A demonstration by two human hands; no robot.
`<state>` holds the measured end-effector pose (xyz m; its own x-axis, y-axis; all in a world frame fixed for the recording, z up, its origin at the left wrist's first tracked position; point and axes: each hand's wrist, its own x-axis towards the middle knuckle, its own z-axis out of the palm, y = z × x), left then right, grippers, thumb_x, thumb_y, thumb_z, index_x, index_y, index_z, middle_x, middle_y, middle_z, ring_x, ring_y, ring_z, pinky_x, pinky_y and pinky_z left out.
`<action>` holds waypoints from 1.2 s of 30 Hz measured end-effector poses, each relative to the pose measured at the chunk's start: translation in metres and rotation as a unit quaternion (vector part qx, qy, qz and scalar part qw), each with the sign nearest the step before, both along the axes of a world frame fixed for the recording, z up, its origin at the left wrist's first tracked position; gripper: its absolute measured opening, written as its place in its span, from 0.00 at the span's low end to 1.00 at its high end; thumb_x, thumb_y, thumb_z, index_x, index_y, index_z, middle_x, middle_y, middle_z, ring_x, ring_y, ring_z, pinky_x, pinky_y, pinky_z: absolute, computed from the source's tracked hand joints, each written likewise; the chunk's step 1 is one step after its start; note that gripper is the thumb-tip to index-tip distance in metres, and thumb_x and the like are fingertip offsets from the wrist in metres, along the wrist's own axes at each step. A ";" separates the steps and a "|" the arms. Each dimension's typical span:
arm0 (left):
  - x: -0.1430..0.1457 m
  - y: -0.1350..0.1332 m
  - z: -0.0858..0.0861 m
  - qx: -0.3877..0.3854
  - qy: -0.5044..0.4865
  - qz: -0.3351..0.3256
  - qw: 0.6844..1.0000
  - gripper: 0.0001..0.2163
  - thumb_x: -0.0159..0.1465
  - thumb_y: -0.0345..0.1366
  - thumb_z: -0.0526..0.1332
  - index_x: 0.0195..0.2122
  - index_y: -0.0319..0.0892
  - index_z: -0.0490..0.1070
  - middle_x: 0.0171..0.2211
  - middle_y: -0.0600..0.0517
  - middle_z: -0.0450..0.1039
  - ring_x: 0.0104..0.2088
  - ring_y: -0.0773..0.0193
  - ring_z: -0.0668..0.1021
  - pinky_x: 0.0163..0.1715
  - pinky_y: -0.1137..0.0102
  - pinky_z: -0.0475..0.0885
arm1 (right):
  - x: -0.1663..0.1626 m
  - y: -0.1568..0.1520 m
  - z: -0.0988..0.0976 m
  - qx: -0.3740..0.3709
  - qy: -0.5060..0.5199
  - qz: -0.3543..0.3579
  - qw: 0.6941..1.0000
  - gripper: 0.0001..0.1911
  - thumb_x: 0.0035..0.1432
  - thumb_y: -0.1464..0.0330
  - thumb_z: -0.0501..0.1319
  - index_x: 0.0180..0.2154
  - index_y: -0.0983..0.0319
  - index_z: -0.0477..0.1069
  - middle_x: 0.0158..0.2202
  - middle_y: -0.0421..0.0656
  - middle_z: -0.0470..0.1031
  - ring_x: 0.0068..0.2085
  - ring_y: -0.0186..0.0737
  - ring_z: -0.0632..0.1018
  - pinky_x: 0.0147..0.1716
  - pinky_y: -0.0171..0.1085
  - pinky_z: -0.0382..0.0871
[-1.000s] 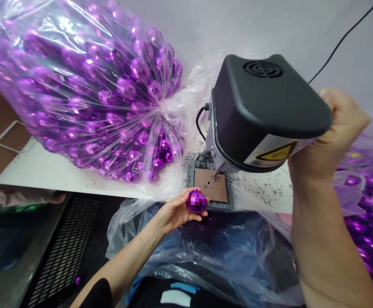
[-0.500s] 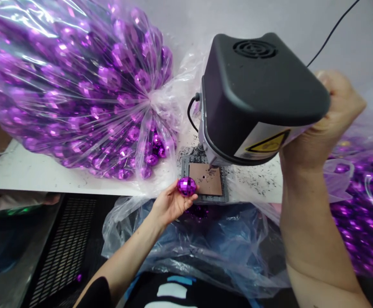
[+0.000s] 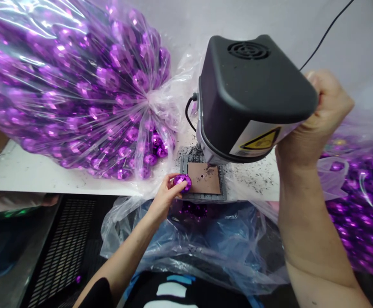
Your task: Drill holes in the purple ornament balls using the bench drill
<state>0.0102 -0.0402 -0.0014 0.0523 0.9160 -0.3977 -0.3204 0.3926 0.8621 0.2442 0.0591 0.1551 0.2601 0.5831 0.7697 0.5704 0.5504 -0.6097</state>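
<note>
My left hand (image 3: 165, 194) is closed around a shiny purple faceted ball (image 3: 180, 181), its thumb lying across the ball. The ball is at the left front edge of a brown square plate (image 3: 195, 179) with a small dark hole in it. That plate lies on the grey slotted base (image 3: 223, 197) of a black drill press (image 3: 253, 90), whose big housing hangs above it. At the right side of the housing, my right hand (image 3: 329, 100) is closed in a fist; its fingertips and whatever it grips are hidden behind the machine.
A large clear bag (image 3: 77, 98) of purple balls fills the left of the white table (image 3: 109, 185). Another bag of them (image 3: 359, 214) stands at right. An opened plastic bag (image 3: 192, 252) hangs below the table edge, with purple balls in it. Dark shavings surround the base. At far left another person's hand (image 3: 49, 199) shows.
My left hand has turned the ball and drawn it slightly left, and my thumb now crosses it. The view has shifted a little; my right hand stays beside the machine.
</note>
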 end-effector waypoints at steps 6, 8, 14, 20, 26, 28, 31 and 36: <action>0.005 -0.013 -0.007 0.144 0.251 -0.022 0.957 0.22 0.55 0.43 0.72 0.47 0.44 0.68 0.42 0.52 0.72 0.42 0.62 0.75 0.45 0.67 0.70 | 0.000 0.001 0.000 0.002 0.011 0.009 1.000 0.24 0.65 0.66 0.55 0.22 0.64 0.43 0.24 0.36 0.44 0.27 0.20 0.52 0.31 0.33 0.43; 0.009 -0.016 -0.012 0.183 0.289 -0.021 0.939 0.22 0.56 0.43 0.71 0.48 0.44 0.68 0.45 0.50 0.70 0.46 0.59 0.75 0.49 0.64 0.70 | 0.000 0.001 0.000 0.000 0.008 0.008 1.000 0.24 0.65 0.66 0.54 0.22 0.64 0.43 0.24 0.36 0.43 0.27 0.20 0.51 0.31 0.33 0.42; 0.020 -0.014 -0.017 0.182 0.288 -0.022 0.940 0.28 0.54 0.40 0.72 0.54 0.45 0.62 0.49 0.48 0.70 0.45 0.59 0.76 0.46 0.64 0.72 | 0.000 0.001 0.001 -0.002 0.003 0.004 1.000 0.24 0.66 0.65 0.54 0.23 0.64 0.43 0.24 0.36 0.43 0.27 0.19 0.52 0.31 0.32 0.43; 0.021 -0.004 -0.020 0.206 0.320 -0.066 0.923 0.26 0.55 0.41 0.73 0.53 0.45 0.66 0.49 0.49 0.73 0.46 0.57 0.76 0.49 0.62 0.71 | 0.001 0.000 -0.001 0.000 -0.005 0.000 1.000 0.25 0.66 0.62 0.53 0.23 0.64 0.42 0.24 0.36 0.43 0.28 0.20 0.51 0.31 0.32 0.43; 0.024 -0.002 -0.026 0.272 0.375 -0.062 0.884 0.26 0.56 0.36 0.72 0.54 0.45 0.65 0.51 0.47 0.72 0.51 0.54 0.75 0.52 0.59 0.71 | 0.002 0.001 -0.002 -0.002 -0.008 -0.003 1.000 0.27 0.67 0.56 0.51 0.24 0.63 0.40 0.24 0.36 0.42 0.27 0.20 0.52 0.30 0.32 0.43; 0.025 -0.002 -0.027 0.302 0.396 -0.059 0.865 0.27 0.56 0.35 0.73 0.55 0.45 0.65 0.52 0.46 0.72 0.53 0.53 0.74 0.53 0.58 0.70 | 0.002 0.001 -0.002 -0.002 -0.007 0.002 1.000 0.28 0.67 0.54 0.51 0.24 0.63 0.40 0.24 0.36 0.42 0.27 0.21 0.52 0.30 0.32 0.43; 0.025 -0.001 -0.029 0.348 0.422 -0.068 0.834 0.27 0.57 0.35 0.72 0.56 0.45 0.65 0.53 0.45 0.72 0.55 0.52 0.73 0.56 0.56 0.69 | 0.002 0.001 -0.002 0.000 -0.003 0.005 1.000 0.28 0.66 0.55 0.51 0.24 0.64 0.40 0.24 0.36 0.42 0.27 0.20 0.52 0.30 0.32 0.43; 0.027 0.004 -0.035 0.369 0.419 -0.062 0.828 0.28 0.57 0.36 0.73 0.57 0.44 0.66 0.52 0.45 0.73 0.54 0.52 0.75 0.55 0.56 0.70 | 0.003 0.003 -0.004 0.002 -0.002 0.007 1.000 0.29 0.66 0.52 0.50 0.24 0.64 0.41 0.23 0.36 0.44 0.27 0.19 0.52 0.30 0.31 0.43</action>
